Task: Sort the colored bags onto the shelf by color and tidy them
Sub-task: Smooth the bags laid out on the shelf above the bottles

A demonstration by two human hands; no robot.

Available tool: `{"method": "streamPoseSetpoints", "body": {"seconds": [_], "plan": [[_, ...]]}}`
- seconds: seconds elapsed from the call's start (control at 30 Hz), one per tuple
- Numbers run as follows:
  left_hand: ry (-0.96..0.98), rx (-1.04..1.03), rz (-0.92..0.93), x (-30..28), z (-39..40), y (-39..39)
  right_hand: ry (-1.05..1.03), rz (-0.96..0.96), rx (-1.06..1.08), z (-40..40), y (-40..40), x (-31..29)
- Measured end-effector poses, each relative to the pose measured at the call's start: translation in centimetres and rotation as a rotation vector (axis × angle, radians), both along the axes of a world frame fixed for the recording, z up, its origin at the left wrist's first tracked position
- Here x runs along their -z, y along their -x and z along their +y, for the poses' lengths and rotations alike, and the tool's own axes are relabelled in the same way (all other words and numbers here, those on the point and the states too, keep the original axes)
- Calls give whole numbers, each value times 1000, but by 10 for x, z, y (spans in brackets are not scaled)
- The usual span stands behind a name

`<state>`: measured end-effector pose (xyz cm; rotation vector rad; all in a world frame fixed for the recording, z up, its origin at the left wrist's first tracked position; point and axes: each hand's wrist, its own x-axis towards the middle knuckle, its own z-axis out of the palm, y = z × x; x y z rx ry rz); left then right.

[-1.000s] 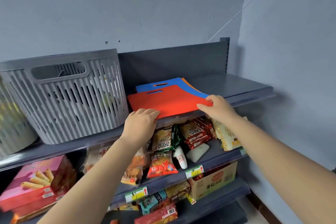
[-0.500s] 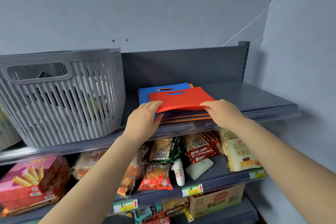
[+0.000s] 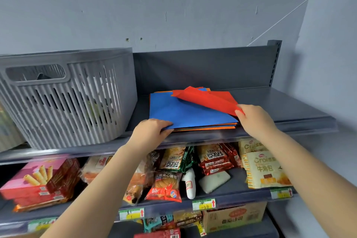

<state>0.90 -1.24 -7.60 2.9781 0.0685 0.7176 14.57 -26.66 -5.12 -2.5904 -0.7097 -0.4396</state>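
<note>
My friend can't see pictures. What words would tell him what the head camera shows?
Two hands tidy a stack of flat bags on the top shelf: the right hand pinches a corner of a red bag and peels it up, while the left hand holds the blue bag beneath. A grey basket stands beside them; snacks fill the lower shelves.

One red bag (image 3: 207, 98), one blue bag (image 3: 185, 112), orange bags beneath uncountable, one grey basket (image 3: 63, 98), two hands.

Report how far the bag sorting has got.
Done: the bags sit in one flat pile on the top shelf, beside the grey basket.
In hand: the right hand peels the red bag off the blue bag; the left hand holds the pile's corner.
Left: colours remain mixed, orange bags underneath.
</note>
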Motion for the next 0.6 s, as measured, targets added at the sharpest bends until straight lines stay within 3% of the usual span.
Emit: {"method": "streamPoseSetpoints", "body": {"seconds": [0.1, 0.4, 0.6], "plan": [[-55, 110, -123, 2, 2, 7, 41, -1, -25, -1, 7, 0], [-251, 119, -292, -2, -4, 33, 86, -57, -27, -5, 28, 4], [-180, -154, -20, -7, -33, 21, 53, -24, 19, -7, 50, 6]]}}
